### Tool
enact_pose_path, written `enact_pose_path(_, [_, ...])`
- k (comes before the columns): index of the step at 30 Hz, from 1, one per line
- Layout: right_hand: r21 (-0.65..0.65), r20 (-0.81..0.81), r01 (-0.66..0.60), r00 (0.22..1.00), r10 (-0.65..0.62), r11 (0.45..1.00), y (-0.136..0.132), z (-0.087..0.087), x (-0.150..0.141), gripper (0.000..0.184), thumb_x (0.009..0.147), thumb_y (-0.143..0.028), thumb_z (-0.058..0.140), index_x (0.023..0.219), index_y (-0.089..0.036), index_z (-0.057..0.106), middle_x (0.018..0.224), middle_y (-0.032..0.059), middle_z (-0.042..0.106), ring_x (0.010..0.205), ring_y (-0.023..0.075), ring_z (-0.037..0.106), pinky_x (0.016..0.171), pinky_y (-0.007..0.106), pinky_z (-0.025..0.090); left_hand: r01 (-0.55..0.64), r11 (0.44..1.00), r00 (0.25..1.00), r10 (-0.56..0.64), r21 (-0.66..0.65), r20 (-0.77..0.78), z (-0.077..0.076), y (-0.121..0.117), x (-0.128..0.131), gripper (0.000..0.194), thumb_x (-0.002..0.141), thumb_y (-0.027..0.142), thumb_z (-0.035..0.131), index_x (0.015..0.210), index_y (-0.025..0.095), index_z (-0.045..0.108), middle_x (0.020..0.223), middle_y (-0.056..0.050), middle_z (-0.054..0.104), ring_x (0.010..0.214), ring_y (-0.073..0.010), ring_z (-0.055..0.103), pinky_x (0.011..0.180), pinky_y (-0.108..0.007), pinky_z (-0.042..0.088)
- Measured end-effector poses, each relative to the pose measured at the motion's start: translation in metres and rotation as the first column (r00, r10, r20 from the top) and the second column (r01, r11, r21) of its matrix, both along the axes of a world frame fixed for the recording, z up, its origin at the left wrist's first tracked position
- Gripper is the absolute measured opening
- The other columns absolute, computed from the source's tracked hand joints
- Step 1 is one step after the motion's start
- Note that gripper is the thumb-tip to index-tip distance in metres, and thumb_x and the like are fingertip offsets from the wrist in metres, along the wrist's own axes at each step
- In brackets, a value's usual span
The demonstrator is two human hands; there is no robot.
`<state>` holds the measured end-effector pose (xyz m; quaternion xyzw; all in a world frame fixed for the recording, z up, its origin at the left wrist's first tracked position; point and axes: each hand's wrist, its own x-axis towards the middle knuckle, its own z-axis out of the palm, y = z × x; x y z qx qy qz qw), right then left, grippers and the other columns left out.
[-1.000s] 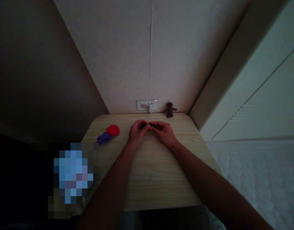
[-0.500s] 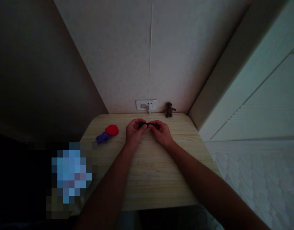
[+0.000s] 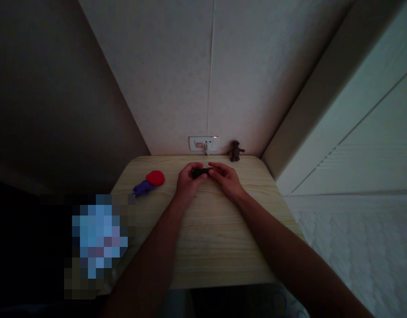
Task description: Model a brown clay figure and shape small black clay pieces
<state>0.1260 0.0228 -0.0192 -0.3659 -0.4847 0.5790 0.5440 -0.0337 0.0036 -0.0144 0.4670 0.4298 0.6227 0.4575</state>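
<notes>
Over the far middle of the wooden table, my left hand (image 3: 187,182) is closed around a small black lump (image 3: 199,172), thumb in front and fingers behind. It could be modelling clay, but the dim light hides its exact kind. My right hand (image 3: 227,177) pinches the lump's right end between thumb and fingertips, its index finger partly raised. To the left lie a flat red disc (image 3: 155,178) and a purple figure-shaped piece (image 3: 143,188), touching each other. A small dark brown figure (image 3: 235,151) leans upright near the wall at the back right.
The light wooden table (image 3: 219,247) has rounded far corners and meets the wall. A white wall socket (image 3: 203,143) with a plug in it sits just above the back edge. A pale panelled cabinet (image 3: 362,132) stands at right. A pixelated bright patch (image 3: 99,236) covers the lower left.
My right hand's fingers have lifted and loosened a little at the black lump's right end, and more of the lump shows. The left hand keeps its hold. The view has shifted slightly.
</notes>
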Motion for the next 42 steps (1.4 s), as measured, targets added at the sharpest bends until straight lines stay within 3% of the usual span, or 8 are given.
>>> enact_pose_path(3, [0.020,-0.010,0.014,1.000,-0.014,1.000,0.000,-0.001,0.001,0.042,0.060,-0.038,0.097,0.095,-0.022,0.080,0.101,0.0049,0.082,0.094,0.0198,0.075,0.098,0.038,0.059,0.004,1.000,0.998,-0.004,-0.002,-0.068,-0.001,0.000,-0.001,0.036,0.067,0.028,0.086,0.099,0.018,0.076,0.100,-0.006,0.077,0.096,-0.0221,0.070,0.094,-0.037,0.053])
enact_pose_path(9, [-0.040,0.053,0.046,0.998,-0.044,0.998,-0.002,0.000,0.000,0.043,0.055,-0.032,0.097,0.094,-0.021,0.081,0.090,0.0039,0.083,0.082,0.0201,0.075,0.086,0.037,0.061,-0.095,0.995,0.993,0.098,0.038,-0.073,-0.002,0.001,-0.005,0.030,0.067,0.024,0.084,0.096,0.018,0.080,0.101,-0.007,0.079,0.098,-0.0236,0.072,0.098,-0.039,0.053])
enact_pose_path(17, [-0.015,0.113,0.011,0.994,-0.009,1.000,-0.006,0.010,0.000,0.044,0.068,-0.058,0.089,0.082,-0.018,0.079,0.064,0.0027,0.074,0.055,0.0157,0.065,0.057,0.029,0.053,0.029,1.000,0.982,-0.030,-0.008,-0.186,0.004,-0.003,-0.003,0.037,0.074,0.038,0.084,0.105,0.017,0.080,0.100,-0.009,0.081,0.088,-0.0222,0.073,0.087,-0.037,0.058])
enact_pose_path(25, [-0.019,0.113,0.039,0.993,-0.037,0.999,-0.005,0.006,0.000,0.054,0.071,-0.071,0.083,0.068,-0.019,0.069,0.055,0.0014,0.066,0.044,0.0125,0.054,0.046,0.027,0.044,0.101,0.993,0.982,-0.108,-0.054,-0.155,0.004,-0.001,-0.004,0.028,0.077,0.036,0.078,0.097,0.016,0.081,0.061,0.000,0.067,0.057,-0.0152,0.058,0.058,-0.028,0.045])
enact_pose_path(29, [0.013,0.115,-0.002,0.993,0.000,1.000,-0.006,0.008,0.002,0.049,0.075,-0.067,0.081,0.081,-0.019,0.075,0.060,0.0002,0.067,0.049,0.0135,0.057,0.049,0.027,0.046,0.102,0.994,0.981,-0.108,-0.046,-0.159,0.006,-0.002,-0.003,0.024,0.079,0.036,0.077,0.093,0.017,0.080,0.060,0.001,0.064,0.057,-0.0143,0.056,0.058,-0.027,0.043])
enact_pose_path(32, [0.107,0.194,-0.036,0.981,0.015,0.994,-0.008,0.009,0.005,0.046,0.073,-0.054,0.089,0.105,-0.022,0.079,0.083,0.0026,0.078,0.064,0.0153,0.066,0.063,0.030,0.054,0.085,0.995,0.984,-0.091,-0.045,-0.151,0.006,-0.002,-0.002,0.022,0.078,0.035,0.076,0.091,0.017,0.077,0.061,0.001,0.063,0.056,-0.0136,0.054,0.056,-0.027,0.041])
enact_pose_path(35, [0.157,0.226,-0.059,0.974,0.022,0.986,-0.009,0.009,0.006,0.041,0.071,-0.044,0.091,0.105,-0.024,0.081,0.101,0.0051,0.081,0.080,0.0178,0.071,0.081,0.034,0.058,0.056,0.997,0.991,-0.063,-0.062,-0.117,0.007,-0.002,-0.002,0.024,0.076,0.034,0.078,0.092,0.017,0.075,0.065,0.001,0.065,0.056,-0.0134,0.056,0.055,-0.026,0.042])
enact_pose_path(42, [0.082,0.212,-0.057,0.977,0.038,0.995,-0.005,0.007,0.004,0.035,0.072,-0.048,0.087,0.090,-0.019,0.076,0.073,0.0010,0.073,0.064,0.0150,0.063,0.064,0.029,0.052,0.056,0.996,0.996,-0.061,-0.067,-0.070,0.007,-0.003,0.000,0.032,0.077,0.045,0.081,0.086,0.015,0.075,0.063,0.000,0.064,0.056,-0.0135,0.056,0.057,-0.027,0.044])
